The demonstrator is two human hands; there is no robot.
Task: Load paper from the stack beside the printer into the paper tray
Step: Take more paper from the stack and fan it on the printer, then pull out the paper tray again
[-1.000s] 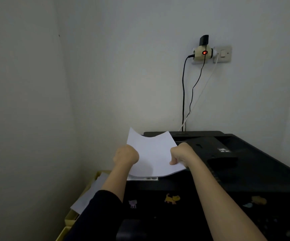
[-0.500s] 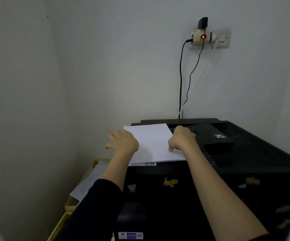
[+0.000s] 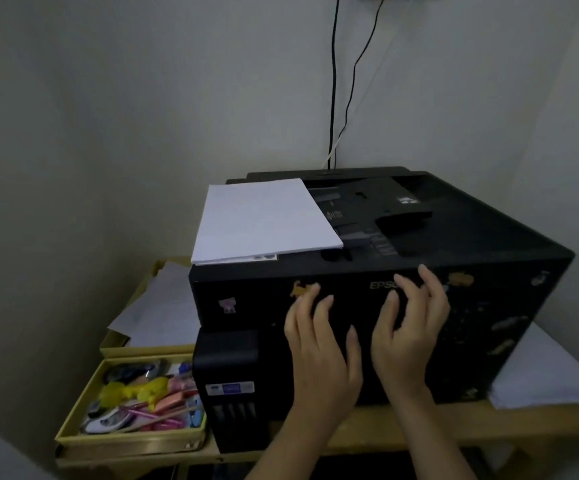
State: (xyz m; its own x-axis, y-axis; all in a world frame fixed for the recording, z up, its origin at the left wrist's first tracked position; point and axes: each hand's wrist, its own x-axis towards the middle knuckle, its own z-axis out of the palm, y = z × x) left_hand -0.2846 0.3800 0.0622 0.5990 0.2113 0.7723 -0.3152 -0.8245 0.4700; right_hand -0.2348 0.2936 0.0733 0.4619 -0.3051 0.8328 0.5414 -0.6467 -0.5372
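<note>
While the sheaf of paper (image 3: 264, 221) lies on the printer (image 3: 454, 237) top's left rear corner, loading is not yet done; no open tray shows. Your left hand (image 3: 319, 344) and right hand (image 3: 411, 327) hover empty, fingers spread, at the front panel. The desk's (image 3: 454, 422) front edge leaves little room below; more paper (image 3: 541, 372) lies right.

Both hands empty, fingers spread: left hand (image 3: 319, 344), right hand (image 3: 411, 327) at black printer (image 3: 489, 244) front. Paper sheets (image 3: 264, 220) on top; paper stack (image 3: 541, 379) right.
</note>
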